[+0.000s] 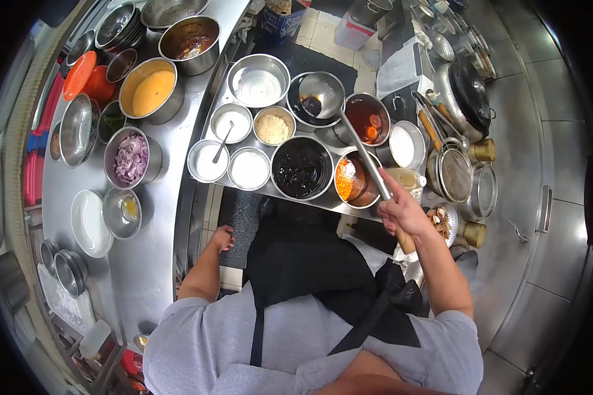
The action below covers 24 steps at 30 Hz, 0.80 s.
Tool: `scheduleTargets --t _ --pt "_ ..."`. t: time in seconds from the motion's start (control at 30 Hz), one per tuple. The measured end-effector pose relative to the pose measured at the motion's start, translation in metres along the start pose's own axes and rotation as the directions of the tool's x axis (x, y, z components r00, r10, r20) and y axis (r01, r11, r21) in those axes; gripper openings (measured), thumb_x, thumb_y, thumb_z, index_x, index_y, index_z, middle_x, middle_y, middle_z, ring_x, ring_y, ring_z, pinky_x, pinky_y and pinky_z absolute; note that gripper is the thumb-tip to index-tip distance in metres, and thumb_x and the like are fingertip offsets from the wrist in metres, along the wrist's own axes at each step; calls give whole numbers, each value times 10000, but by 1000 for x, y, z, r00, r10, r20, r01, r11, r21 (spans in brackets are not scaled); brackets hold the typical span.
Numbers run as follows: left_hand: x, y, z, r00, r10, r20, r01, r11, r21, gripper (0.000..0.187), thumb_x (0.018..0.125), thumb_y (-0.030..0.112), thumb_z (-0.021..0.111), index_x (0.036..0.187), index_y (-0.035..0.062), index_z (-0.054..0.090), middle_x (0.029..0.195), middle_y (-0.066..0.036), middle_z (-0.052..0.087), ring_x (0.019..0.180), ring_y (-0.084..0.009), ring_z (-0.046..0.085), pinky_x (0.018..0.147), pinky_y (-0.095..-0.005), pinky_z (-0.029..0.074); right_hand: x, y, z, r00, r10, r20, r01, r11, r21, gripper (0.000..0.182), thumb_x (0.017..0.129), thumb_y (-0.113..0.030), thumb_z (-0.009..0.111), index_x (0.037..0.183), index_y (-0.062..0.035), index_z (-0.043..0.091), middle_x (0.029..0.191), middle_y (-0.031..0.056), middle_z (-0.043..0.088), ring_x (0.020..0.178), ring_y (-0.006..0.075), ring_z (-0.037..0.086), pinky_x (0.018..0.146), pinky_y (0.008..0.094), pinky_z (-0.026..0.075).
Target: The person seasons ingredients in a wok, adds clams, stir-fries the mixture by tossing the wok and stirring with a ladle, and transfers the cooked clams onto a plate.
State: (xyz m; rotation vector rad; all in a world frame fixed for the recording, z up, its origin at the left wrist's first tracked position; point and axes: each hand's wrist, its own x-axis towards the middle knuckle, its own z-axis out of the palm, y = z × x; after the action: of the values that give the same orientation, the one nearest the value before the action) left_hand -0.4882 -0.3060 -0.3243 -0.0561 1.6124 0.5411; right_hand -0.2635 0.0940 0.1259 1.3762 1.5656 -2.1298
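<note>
A long, stiff steel ladle [323, 92] is gripped by its wooden handle in the closed right hand [402, 210]; sauce in its bowl looks spillable; the left hand [221, 237], loosely curled, holds nothing at the tabletop [145, 276] edge.

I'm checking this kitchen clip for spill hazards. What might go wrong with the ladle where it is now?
The right hand holds the ladle by the far end of its long handle, so the bowl may tip. It holds some dark liquid and white powder above a dark sauce bowl; these might drip into neighbouring bowls. The left hand rests at the counter edge, steadying nothing.
</note>
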Motion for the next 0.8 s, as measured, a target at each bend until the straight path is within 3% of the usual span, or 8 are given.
scheduleTargets --t 0.03,0.2,0.3,0.37,0.53,0.73,0.8 --pt "-4 16 2 999 -18 26 20 996 -81 528 798 -82 423 1257 160 521 856 -103 658 575 -198 594 488 -374 461 -7 -3 2 1000 -29 1 29 999 39 815 875 39 494 1559 -180 109 640 29 441 437 101 427 408 255 397" --pt "7 50 4 996 48 71 -44 997 -57 575 793 -90 399 1303 154 506 865 -119 673 536 -187 584 445 -327 436 -35 -13 6 996 -87 -19 88 989 121 832 868 50 492 1561 -208 111 643 44 442 424 97 379 401 239 386" --pt "10 59 2 993 59 103 -62 998 22 575 805 -76 383 1315 160 508 892 -124 687 561 -192 614 463 -345 450 -44 -17 9 995 -98 -11 99 983 154 832 871 45 499 1562 -211 113 643 44 436 429 95 371 400 237 384" --pt "8 61 3 993 16 113 -25 996 80 581 739 -74 453 1275 140 521 916 -80 704 676 -163 657 592 -364 487 -46 -16 9 994 -105 19 98 973 208 830 875 38 503 1562 -211 110 646 45 435 434 93 367 401 235 385" --pt "-6 60 6 992 1 123 -16 992 122 613 713 -84 438 1287 121 509 1017 -133 706 686 -182 674 588 -365 487 -41 -11 9 993 -109 50 94 966 239 829 877 27 509 1561 -206 103 653 46 439 435 92 367 401 234 386" --pt "-18 48 11 994 -3 111 -9 994 108 601 741 -83 416 1304 114 492 1030 -163 702 679 -207 694 530 -353 490 -32 6 2 990 -133 53 126 984 124 829 869 15 493 1561 -203 92 661 58 470 432 98 440 404 242 396" --pt "-22 43 16 996 20 85 -33 986 163 533 822 -33 406 1307 163 503 1003 -151 707 733 -258 708 569 -420 508 -35 14 -6 983 -166 80 148 969 196 825 876 -4 505 1561 -209 94 674 62 475 428 95 437 403 242 395"
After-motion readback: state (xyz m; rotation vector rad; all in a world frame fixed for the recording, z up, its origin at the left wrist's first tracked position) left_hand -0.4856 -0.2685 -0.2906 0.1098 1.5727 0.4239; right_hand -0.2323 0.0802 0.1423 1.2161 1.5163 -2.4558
